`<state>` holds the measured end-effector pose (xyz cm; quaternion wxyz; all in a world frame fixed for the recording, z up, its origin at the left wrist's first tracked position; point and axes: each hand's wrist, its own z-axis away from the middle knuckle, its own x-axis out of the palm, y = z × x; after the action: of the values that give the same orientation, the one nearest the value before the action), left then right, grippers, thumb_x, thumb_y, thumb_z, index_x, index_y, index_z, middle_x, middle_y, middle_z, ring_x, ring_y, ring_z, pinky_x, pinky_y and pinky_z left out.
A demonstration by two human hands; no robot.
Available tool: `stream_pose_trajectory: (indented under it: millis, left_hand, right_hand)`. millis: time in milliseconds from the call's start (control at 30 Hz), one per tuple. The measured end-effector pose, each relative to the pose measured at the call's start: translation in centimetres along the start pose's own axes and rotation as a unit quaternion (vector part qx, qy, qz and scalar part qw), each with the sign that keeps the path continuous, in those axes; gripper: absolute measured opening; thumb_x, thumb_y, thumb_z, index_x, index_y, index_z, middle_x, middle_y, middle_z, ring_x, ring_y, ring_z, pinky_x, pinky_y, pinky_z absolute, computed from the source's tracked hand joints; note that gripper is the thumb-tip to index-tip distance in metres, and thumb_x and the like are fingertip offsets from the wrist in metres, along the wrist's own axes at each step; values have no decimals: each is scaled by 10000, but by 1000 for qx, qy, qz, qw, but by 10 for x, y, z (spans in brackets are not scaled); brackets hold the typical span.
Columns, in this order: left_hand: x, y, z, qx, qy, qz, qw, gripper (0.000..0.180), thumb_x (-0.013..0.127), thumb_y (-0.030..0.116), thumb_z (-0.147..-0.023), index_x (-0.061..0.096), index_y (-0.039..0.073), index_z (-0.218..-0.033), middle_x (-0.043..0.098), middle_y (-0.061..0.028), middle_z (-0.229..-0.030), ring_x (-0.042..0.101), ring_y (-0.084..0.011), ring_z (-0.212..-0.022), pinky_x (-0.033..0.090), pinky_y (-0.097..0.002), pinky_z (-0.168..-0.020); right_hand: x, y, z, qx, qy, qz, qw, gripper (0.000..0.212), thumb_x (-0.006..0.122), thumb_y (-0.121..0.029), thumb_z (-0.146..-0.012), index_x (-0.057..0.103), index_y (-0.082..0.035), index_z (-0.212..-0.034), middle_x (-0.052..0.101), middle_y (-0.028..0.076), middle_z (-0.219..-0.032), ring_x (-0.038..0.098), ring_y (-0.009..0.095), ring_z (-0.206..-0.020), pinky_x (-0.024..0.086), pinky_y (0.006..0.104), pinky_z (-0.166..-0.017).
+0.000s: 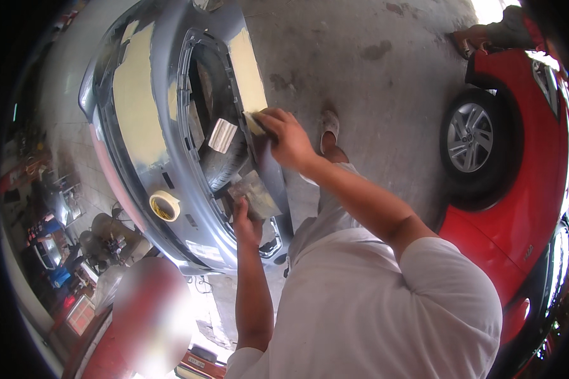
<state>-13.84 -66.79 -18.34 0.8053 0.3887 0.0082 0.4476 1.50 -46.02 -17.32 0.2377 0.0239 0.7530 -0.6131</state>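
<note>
A grey car bumper cover stands to my left, with cream-coloured filler patches on its surface. My right hand is closed around a dark-edged putty spreader, held against the bumper's near edge just below a cream strip. Below it, my left hand grips a flat, putty-smeared board by its lower side, thumb on top. A roll of masking tape rests on the bumper. In the bumper's opening, a ribbed silvery piece lies over a tyre.
A red car with a silver-spoked wheel stands to the right. At the top right, another person's legs show. Tools and clutter crowd the left side. A blurred red shape is at the lower left.
</note>
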Motion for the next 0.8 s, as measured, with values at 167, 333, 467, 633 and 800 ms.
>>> stream_pose_trajectory:
  millis: [167,333,467,633,800]
  left_hand:
    - [-12,-8,0,-25,-36,37,998,542,600,276,-1030,425,92,-1509,512,-80,-1457,495,-257,-1331,364,-447,-1140]
    - [-12,-8,1,-31,-32,86,995,567,623,278,-1014,425,70,-1503,524,-83,-1448,491,-253,-1337,343,-436,-1157]
    - [-15,-14,-1,-39,-37,130,990,588,679,221,-975,443,69,-1491,542,-83,-1437,486,-255,-1348,323,-439,-1178]
    - [-14,-14,1,-29,-7,119,992,559,681,189,-965,468,69,-1468,548,-86,-1427,493,-258,-1342,327,-442,-1174]
    - [-10,-14,4,-34,2,95,995,562,675,218,-971,468,55,-1466,552,-91,-1415,493,-265,-1341,336,-449,-1160]
  right_hand:
    - [30,-4,61,-62,-8,123,990,714,720,-34,-712,594,-142,-1407,583,76,-1386,503,319,-1319,385,479,-1105]
    - [-21,21,72,-109,-67,40,991,698,702,9,-702,627,-136,-1380,612,91,-1343,545,334,-1272,402,470,-1093]
    - [-51,40,-29,-46,-61,47,996,666,617,92,-761,617,-160,-1378,595,122,-1354,549,370,-1266,447,454,-1065]
    - [-56,52,-182,-110,-41,113,987,776,536,130,-749,581,-256,-1420,565,91,-1386,550,340,-1281,501,427,-1040]
    - [-47,51,-236,-119,-67,171,976,716,515,131,-785,622,-253,-1380,572,65,-1390,548,312,-1287,491,414,-1048]
